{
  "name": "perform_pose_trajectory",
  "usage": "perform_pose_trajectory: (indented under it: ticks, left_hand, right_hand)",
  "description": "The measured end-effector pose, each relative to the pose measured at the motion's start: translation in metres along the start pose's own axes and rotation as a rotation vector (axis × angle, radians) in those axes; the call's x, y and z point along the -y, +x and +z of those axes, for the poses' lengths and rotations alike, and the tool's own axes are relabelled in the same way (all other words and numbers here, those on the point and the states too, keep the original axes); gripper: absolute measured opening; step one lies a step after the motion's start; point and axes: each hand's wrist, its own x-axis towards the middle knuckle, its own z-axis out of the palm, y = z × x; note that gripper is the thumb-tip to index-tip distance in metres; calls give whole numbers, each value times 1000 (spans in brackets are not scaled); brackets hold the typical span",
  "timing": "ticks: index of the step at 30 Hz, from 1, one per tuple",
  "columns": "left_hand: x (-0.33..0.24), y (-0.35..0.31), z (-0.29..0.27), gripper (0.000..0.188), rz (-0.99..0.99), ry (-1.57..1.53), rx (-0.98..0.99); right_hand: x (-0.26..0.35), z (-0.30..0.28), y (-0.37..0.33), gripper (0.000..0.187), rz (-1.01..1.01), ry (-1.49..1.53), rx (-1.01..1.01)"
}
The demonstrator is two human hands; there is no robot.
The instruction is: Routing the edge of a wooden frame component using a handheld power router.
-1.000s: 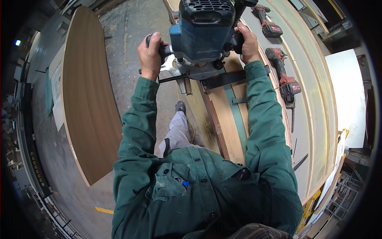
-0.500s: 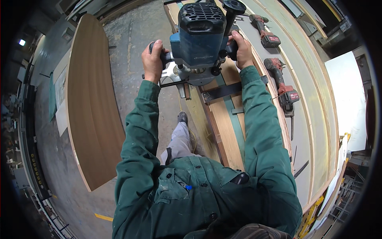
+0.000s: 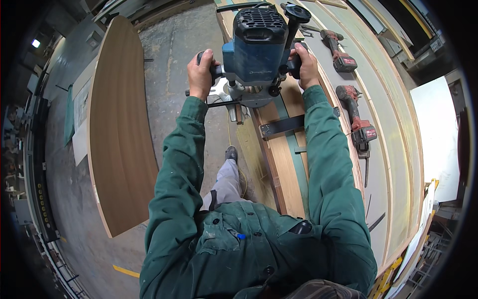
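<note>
A blue and black plunge router (image 3: pixel 255 62) is held in front of me by its two side handles. My left hand (image 3: pixel 200 77) is closed around the left handle, thumb uppermost. Around the right handle my right hand (image 3: pixel 307 66) is wrapped in the same way. The router's round base rests over the near-left edge of a long wooden workpiece (image 3: pixel 284 174) with a green strip along it. Just nearer to me, a dark metal crosspiece (image 3: pixel 281 127) lies across that workpiece. The cutter is hidden under the router.
Two red and black cordless drills (image 3: pixel 343 60) lie on the grey panel (image 3: pixel 386 144) to the right. A large curved-looking brown wooden board (image 3: pixel 119 134) stands at the left. A yellow cord (image 3: pixel 244 182) runs on the floor beside my foot (image 3: pixel 231 153).
The whole view has shifted a little, so things sit lower and further right. Relative to the metal crosspiece, the router has moved slightly away from me. Both hands keep their grip.
</note>
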Motion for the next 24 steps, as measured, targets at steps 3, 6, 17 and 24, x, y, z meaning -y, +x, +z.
perform_pose_trajectory:
  ticks: [3, 6, 17, 24]
  left_hand:
    - [1, 4, 0, 36, -28, 8, -6]
    - [2, 8, 1, 36, -46, 5, -14]
    - [5, 17, 1, 37, 8, 12, -29]
    - [2, 16, 2, 36, -10, 64, -22]
  right_hand:
    - [1, 2, 5, 50, 2, 2, 8]
    - [0, 3, 10, 50, 0, -3, 0]
    - [-4, 6, 20, 50, 9, 2, 6]
    - [-7, 4, 25, 54, -6, -4, 17]
